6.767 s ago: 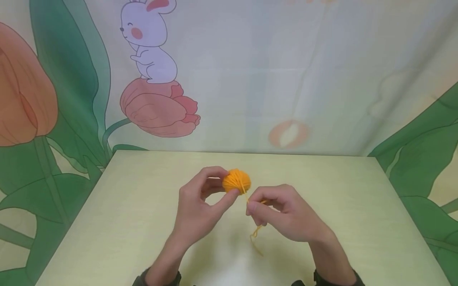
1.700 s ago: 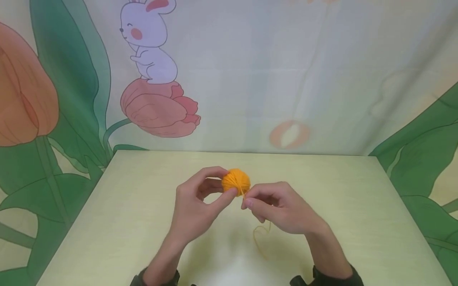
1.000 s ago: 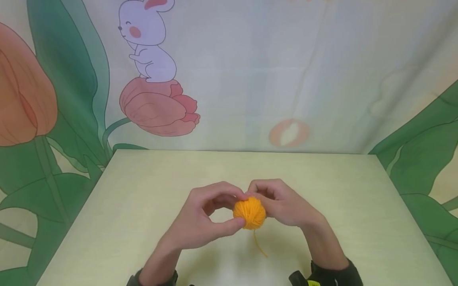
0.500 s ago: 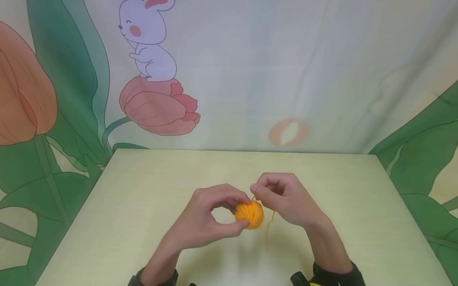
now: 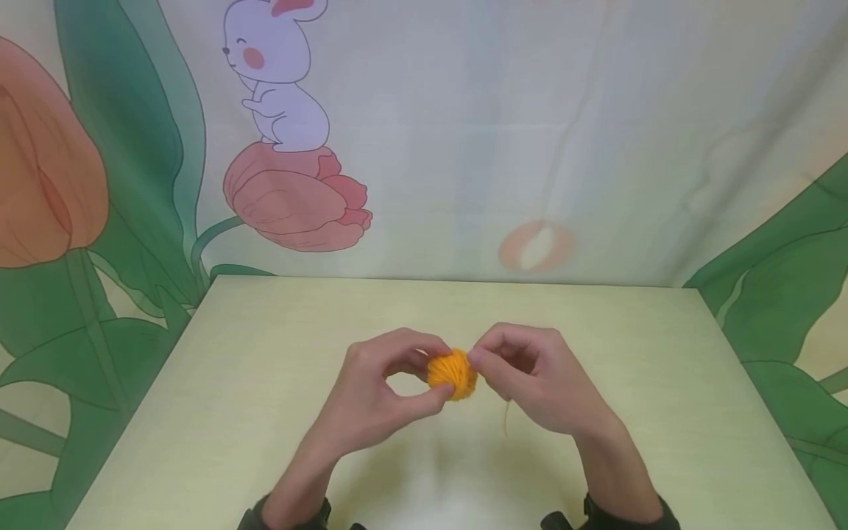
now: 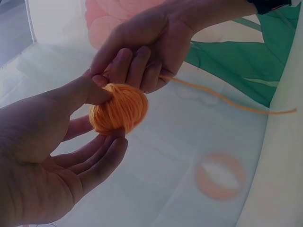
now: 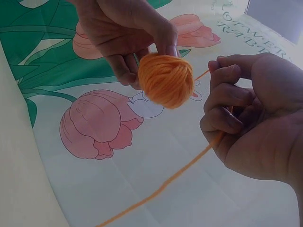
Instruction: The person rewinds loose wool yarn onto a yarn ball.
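A small ball of orange-yellow yarn (image 5: 453,375) is held above the table by my left hand (image 5: 380,390), its thumb on the near side and fingers on the far side. Just right of the ball, my right hand (image 5: 536,375) pinches the yarn strand between thumb and forefinger. In the right wrist view, a short taut length of strand (image 7: 202,75) runs from the ball (image 7: 165,80) to those fingertips. The loose yarn tail (image 7: 163,187) passes through the curled fingers and hangs below the hand. The left wrist view shows the tail (image 6: 227,100) trailing away from the right hand.
The pale table (image 5: 265,353) lies under both hands. Behind it hangs a curtain (image 5: 430,147) printed with a rabbit, tulips and leaves. Dark cuffs (image 5: 629,515) show at the wrists.
Since half a second ago, the ball has risen slightly and turned in my left hand. My right hand has shifted a little right. The hanging tail looks shorter than in the earliest frame.
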A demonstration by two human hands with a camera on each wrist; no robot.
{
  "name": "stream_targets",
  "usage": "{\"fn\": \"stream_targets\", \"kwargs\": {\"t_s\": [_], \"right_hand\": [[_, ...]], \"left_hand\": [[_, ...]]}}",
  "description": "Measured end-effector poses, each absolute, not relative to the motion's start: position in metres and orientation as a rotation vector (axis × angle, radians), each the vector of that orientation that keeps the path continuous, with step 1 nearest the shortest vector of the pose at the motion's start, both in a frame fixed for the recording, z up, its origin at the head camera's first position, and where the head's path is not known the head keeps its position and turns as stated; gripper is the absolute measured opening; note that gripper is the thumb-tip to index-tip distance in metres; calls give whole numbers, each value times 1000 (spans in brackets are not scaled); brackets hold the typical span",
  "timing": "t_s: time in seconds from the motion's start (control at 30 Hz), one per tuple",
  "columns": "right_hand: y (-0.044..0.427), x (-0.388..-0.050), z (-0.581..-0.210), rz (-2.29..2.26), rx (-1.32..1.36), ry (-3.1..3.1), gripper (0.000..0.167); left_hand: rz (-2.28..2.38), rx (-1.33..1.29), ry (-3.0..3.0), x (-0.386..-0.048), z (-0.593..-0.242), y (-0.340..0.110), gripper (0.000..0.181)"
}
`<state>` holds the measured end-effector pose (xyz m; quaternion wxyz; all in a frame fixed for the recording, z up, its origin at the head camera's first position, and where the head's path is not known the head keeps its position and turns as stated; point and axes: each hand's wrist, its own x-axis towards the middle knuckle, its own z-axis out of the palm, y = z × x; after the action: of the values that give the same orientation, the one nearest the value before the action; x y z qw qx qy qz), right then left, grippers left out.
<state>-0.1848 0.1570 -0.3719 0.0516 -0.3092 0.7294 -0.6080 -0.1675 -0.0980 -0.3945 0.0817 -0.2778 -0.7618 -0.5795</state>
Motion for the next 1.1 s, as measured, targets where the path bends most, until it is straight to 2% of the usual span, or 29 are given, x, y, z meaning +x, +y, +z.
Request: {"fn": "stream_targets", "kwargs": {"t_s": [0.37,0.63,0.87,1.1], "right_hand": [[155,-171,-364,-1856,-1124,2232,27],[154,-174,-366,-1800,-1265,2124,31],[154,-183,-373,-1676,-1341,2099,27],[152,-194,-381,-1582,-1282,2140,20]], "left_hand": [[-1808,-637,-2220,-173,-396,-98,37],[-1913,-478,-2101,-176,-395,-99,36],[-1974,-386,-1972,-175,-392,-105,38],[-2009,-401,-1940,-171,-386,-106,38]]}}
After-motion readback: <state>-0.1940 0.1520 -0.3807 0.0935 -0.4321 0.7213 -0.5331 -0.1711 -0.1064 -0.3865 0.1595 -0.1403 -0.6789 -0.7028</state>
